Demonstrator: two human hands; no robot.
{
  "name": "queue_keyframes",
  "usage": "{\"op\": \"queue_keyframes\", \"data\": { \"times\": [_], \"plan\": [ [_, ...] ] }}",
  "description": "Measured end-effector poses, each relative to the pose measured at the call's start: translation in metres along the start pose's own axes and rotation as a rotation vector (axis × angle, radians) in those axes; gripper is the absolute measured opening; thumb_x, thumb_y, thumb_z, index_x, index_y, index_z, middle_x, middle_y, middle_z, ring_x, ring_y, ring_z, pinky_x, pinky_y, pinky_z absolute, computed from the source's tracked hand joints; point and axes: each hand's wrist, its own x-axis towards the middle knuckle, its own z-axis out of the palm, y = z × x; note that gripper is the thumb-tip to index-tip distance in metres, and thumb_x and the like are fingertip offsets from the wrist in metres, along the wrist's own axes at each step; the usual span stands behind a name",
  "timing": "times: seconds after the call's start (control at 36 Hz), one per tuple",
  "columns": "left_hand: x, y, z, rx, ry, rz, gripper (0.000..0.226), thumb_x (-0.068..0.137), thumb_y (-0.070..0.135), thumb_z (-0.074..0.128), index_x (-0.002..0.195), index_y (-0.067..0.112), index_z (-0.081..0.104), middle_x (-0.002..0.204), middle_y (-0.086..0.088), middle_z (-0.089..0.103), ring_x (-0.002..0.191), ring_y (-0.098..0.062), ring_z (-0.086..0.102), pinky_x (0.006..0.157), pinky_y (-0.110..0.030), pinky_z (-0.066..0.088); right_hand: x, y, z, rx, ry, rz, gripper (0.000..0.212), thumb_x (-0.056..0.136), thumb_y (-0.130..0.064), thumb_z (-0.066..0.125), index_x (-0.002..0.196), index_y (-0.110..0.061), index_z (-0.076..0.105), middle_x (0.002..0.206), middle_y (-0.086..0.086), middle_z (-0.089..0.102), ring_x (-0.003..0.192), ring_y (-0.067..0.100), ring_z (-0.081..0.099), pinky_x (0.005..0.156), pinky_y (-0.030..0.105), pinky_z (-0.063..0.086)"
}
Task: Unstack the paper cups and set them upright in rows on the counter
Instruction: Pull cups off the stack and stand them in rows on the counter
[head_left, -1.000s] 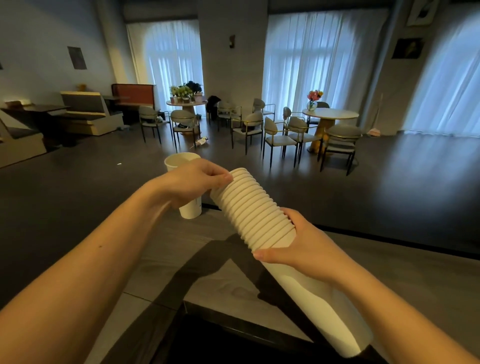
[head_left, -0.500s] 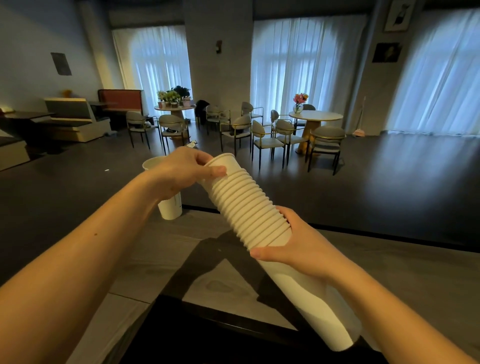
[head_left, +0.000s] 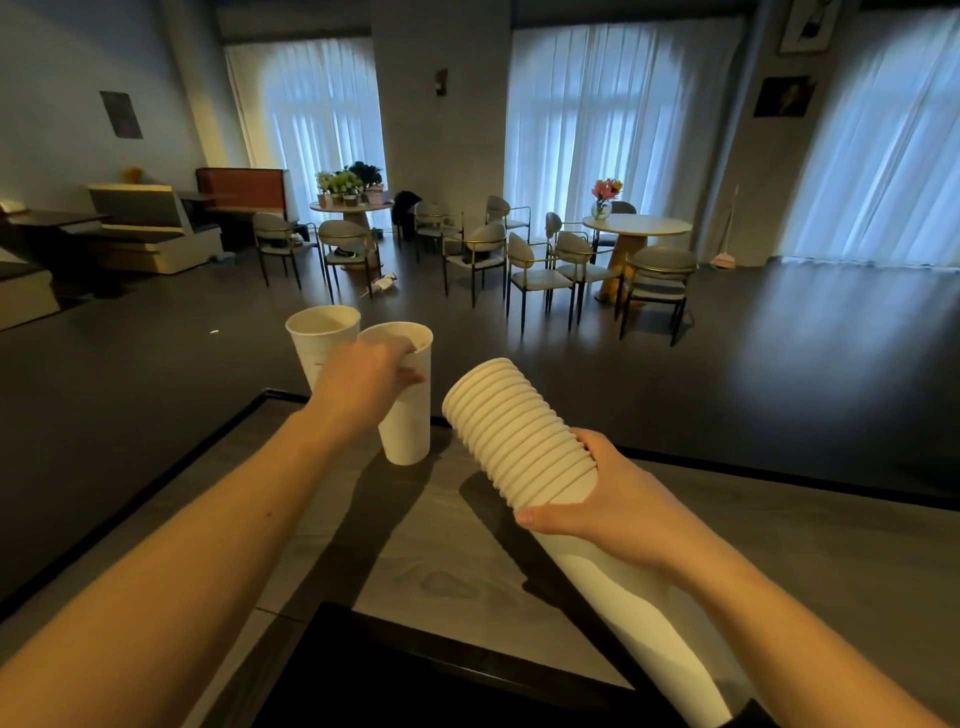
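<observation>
My right hand (head_left: 597, 499) grips a long stack of white paper cups (head_left: 514, 436), tilted with its open end pointing up and to the left. My left hand (head_left: 363, 384) holds a single white cup (head_left: 408, 415) by its rim, upright, its base at or just above the grey counter (head_left: 467, 561). Another white cup (head_left: 319, 335) stands upright just behind and to the left of it, near the counter's far left corner, partly hidden by my left hand.
The counter has a dark raised edge along its far and left sides. A black recessed panel (head_left: 415, 680) lies at the near edge. Beyond the counter is a dark floor with round tables (head_left: 636, 226) and chairs.
My left hand has pulled the top cup off the stack and carried it left and down beside the standing cup. The stack in my right hand is one cup shorter.
</observation>
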Motion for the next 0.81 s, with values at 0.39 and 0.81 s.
{"op": "queue_keyframes", "data": {
  "times": [0.39,0.81],
  "plan": [
    [0.021,-0.022,0.01,-0.002,0.016,0.013,0.043,0.087,0.03,0.069,0.125,0.013,0.059,0.114,-0.014,0.067,0.105,-0.031,0.062,0.084,-0.043,0.053,0.015,-0.008,0.007,0.016,0.023,-0.023,0.103,0.067,-0.053,0.086,0.149,-0.038,0.025,0.116,-0.02,0.044,0.112,0.006,0.046,0.084,0.025,0.042],
    [-0.004,0.062,-0.048,-0.797,-0.531,-0.165,0.014,0.092,0.026,0.062,0.1,0.024,0.074,0.1,0.005,0.074,0.1,-0.014,0.066,0.099,-0.042,0.049,-0.013,0.01,-0.006,0.008,0.057,-0.088,0.107,0.066,-0.053,0.087,0.151,-0.039,0.022,0.123,-0.021,0.046,0.115,0.005,0.048,0.083,0.021,0.043]
  ]
}}
